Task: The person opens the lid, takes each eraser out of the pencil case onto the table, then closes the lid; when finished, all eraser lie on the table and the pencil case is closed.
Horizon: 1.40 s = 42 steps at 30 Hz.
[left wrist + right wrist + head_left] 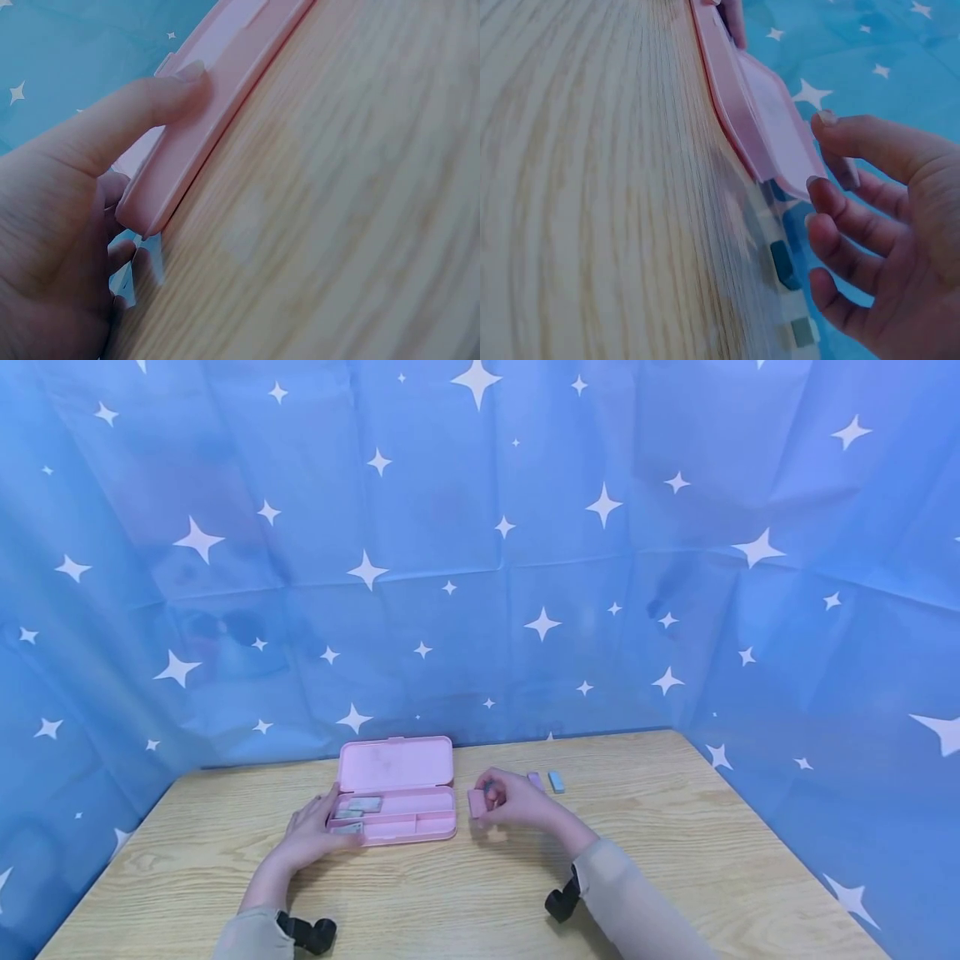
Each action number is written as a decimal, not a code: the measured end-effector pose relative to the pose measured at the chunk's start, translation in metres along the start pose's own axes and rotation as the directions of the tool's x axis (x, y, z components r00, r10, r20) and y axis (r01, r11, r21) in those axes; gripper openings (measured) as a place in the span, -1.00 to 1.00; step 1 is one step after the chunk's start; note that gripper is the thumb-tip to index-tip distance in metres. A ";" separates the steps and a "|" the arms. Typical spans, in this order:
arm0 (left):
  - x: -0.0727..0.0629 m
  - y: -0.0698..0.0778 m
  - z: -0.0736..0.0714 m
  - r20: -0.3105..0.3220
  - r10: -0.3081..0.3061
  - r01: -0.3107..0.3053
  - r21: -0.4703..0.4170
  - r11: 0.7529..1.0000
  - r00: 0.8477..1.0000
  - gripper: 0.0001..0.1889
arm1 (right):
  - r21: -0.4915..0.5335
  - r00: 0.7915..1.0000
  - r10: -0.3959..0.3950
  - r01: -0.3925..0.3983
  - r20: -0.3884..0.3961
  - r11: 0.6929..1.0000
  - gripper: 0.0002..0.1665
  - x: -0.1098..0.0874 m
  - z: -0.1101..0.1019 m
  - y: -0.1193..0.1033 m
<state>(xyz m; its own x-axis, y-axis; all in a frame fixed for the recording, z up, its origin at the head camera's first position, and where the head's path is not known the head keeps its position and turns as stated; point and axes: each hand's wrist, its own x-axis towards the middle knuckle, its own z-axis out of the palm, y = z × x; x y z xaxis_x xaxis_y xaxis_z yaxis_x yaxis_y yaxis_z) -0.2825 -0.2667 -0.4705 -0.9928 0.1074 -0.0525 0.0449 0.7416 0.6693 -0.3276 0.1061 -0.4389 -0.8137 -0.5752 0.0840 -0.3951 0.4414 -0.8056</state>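
Note:
An open pink pencil case (437,840) lies on the table, its lid (397,763) tipped back. My left hand (311,833) grips the case's left end. In the left wrist view the thumb (176,94) presses on the front wall while the fingers reach around the end. Small pale blocks (366,804) with greyish faces lie in the left part of the case. Just right of the case, my right hand (513,802) pinches a small pink block (477,804), like an eraser, at its fingertips. In the right wrist view that hand (885,217) has its lower fingers loosely bent.
Behind the right hand lie a purple block (535,780), partly covered, and a blue block (556,782). The wooden table (420,902) ends at a blue star-patterned curtain (480,652) behind and at the sides. Black wrist cameras sit on both forearms.

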 end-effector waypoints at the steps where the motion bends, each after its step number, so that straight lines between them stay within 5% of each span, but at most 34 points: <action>1: 0.000 0.000 0.000 -0.001 -0.001 0.001 -0.001 1.000 1.000 0.26 | -0.004 1.000 0.008 -0.008 -0.002 1.000 -0.53 -0.001 -0.001 0.000; 42: 0.000 0.001 0.000 -0.003 -0.013 0.013 -0.008 1.000 1.000 0.26 | -0.113 0.993 0.114 -0.111 0.016 0.987 -0.60 -0.016 -0.005 0.016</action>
<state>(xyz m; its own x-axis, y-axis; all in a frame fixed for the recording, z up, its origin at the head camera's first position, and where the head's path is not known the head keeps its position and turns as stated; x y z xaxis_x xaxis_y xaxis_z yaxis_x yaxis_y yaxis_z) -0.2824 -0.2656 -0.4702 -0.9937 0.0956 -0.0591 0.0309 0.7378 0.6743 -0.3232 0.1258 -0.4496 -0.8465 -0.5322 -0.0173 -0.3480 0.5775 -0.7385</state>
